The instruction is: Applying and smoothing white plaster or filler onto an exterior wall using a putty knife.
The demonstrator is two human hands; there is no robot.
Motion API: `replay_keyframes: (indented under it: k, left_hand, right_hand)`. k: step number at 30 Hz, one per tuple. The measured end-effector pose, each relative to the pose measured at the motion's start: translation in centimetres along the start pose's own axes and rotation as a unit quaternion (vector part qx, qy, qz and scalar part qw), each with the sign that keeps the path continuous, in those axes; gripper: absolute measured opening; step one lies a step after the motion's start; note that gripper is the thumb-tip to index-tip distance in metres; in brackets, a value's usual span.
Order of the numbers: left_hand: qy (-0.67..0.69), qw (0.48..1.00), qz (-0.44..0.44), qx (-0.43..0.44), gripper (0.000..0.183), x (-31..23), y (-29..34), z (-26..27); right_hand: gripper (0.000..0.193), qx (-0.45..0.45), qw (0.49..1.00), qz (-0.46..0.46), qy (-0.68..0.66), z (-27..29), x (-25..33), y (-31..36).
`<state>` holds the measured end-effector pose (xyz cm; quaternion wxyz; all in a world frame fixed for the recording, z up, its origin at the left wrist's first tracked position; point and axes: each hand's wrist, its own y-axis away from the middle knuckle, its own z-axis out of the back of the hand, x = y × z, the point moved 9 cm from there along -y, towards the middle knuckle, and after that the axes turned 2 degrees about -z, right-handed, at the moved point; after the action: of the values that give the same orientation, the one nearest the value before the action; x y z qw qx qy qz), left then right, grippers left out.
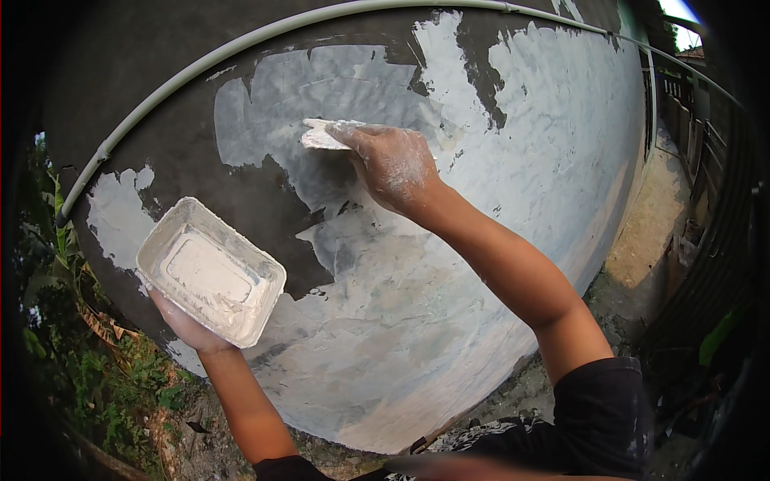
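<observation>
My right hand [395, 164], smeared with white putty, grips a flat white scraper [322, 135] and presses it against the dark grey wall [160, 72] at the edge of a pale putty patch [513, 152]. My left hand [188, 329] holds up a white rectangular tray [210, 271] from underneath, tilted toward me, with white putty inside. The tray is at lower left, apart from the scraper.
A grey pipe [200, 64] arcs along the top of the wall. Green plants [88, 353] and dry leaves lie at lower left. Bare ground [650, 232] runs along the wall's base at right, beside a fence [690, 120].
</observation>
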<state>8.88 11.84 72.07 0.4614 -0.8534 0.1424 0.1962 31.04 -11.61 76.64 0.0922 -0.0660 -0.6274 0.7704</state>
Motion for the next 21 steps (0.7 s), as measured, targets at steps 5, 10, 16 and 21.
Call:
replay_keyframes:
  k: [5,10,16,21]
  left_hand:
    - [0.015,0.999,-0.013,-0.029,0.066,-0.6,0.9,1.4]
    - [0.093,0.986,-0.008,0.136,0.065,-0.9,1.8,2.0]
    - [0.06,0.983,0.0,0.176,0.064,-2.3,3.4,1.0]
    - [-0.005,0.982,-0.027,-0.187,0.065,-1.8,4.2,4.6]
  right_hand:
    - [0.033,-0.097,0.993,-0.067,0.017,0.8,-3.3,-4.8]
    - [0.06,-0.007,1.0,0.022,0.002,-8.3,3.1,2.6]
    - [0.053,0.132,0.99,0.041,-0.017,-8.4,10.3,7.9]
    - [0.054,-0.064,0.998,-0.019,0.02,-2.9,4.2,0.8]
